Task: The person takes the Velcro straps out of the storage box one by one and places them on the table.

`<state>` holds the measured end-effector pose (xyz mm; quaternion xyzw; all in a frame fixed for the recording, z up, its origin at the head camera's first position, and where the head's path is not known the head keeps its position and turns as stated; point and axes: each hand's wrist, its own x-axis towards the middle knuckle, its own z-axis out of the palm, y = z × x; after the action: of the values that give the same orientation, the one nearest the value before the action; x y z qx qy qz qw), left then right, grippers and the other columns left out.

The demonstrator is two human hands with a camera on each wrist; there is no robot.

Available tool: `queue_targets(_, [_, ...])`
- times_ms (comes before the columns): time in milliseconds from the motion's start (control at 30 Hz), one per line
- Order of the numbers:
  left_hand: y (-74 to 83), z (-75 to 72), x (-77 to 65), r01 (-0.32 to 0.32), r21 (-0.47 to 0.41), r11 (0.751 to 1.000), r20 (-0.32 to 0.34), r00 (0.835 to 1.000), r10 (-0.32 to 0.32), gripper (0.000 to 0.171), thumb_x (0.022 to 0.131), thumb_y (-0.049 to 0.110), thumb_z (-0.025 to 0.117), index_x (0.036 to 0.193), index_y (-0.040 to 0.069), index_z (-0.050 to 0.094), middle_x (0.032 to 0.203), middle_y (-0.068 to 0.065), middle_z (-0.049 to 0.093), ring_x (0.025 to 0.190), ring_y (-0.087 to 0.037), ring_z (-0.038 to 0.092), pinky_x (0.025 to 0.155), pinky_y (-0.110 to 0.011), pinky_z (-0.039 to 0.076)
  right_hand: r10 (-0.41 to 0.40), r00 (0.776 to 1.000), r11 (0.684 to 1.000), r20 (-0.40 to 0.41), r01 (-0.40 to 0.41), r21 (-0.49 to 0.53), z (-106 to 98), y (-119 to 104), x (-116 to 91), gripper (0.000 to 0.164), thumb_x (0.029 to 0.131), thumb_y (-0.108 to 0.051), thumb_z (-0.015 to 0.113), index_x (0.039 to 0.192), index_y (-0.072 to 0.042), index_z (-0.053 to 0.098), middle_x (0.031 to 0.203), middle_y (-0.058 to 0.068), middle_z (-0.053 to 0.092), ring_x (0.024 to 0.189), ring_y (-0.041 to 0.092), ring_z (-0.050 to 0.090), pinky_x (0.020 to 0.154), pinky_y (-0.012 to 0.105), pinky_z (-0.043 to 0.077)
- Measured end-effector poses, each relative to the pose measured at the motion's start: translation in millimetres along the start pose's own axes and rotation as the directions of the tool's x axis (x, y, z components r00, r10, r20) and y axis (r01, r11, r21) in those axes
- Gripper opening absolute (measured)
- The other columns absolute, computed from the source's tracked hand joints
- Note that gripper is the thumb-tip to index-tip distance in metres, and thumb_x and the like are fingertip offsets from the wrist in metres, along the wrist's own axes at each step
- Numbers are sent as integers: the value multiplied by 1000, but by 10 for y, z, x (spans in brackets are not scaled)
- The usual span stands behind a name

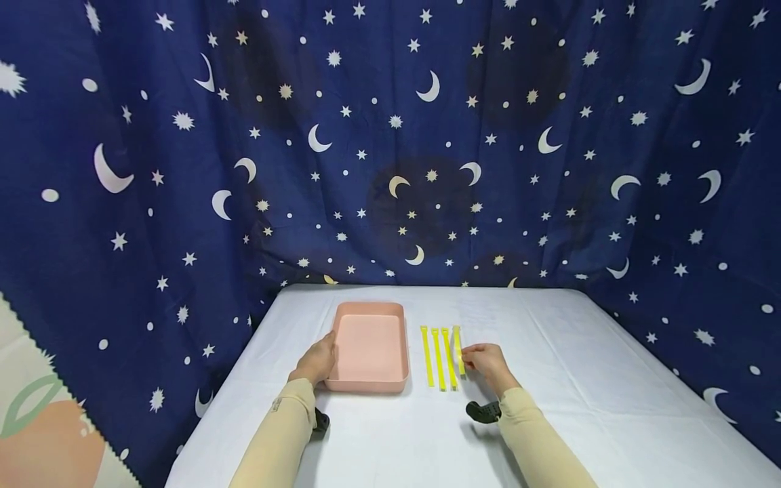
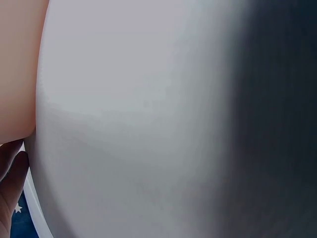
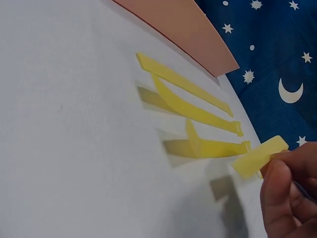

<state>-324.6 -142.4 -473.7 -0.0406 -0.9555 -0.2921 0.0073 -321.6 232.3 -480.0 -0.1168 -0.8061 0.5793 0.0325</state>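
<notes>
A shallow pink tray stands on the table, left of centre. At its left side, my left hand holds the wall, overlapping the rim; in the left wrist view, fingers show beside the tray's outer wall. My right hand pinches a yellow cable strap, rightmost in the row. Its end sticks up from between thumb and finger in the right wrist view. Left of it lie three more yellow straps, side by side, slotted heads at the far end, two with tails curling up.
A white cloth covers the table. Behind it and along both sides hangs a dark blue curtain with moons and stars. Black wrist mounts sit under both forearms. A patterned light fabric shows at the lower left.
</notes>
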Motion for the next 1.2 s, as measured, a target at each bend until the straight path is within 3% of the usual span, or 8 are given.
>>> queue_targets(933, [-19,39,31,-8,32,999,-11,1000,9,49,109,16,34,157,6,31,160,-16,37,146,-37,38,122,-52,34,38,999,999,16,-37,-10,-16,131,-77,24,88,3,63,108,15,67,73,5,65,60,9,56,54,21,49])
queue_targets(1200, [-31,38,30,-8,39,999,-12,1000,9,49,109,16,34,156,4,32,159,-17,38,145,-38,39,121,-52,35,10,1000,1000,-2,-10,-14,4,174,-85,20,87,5,63,104,15,68,75,8,67,57,8,57,53,20,51])
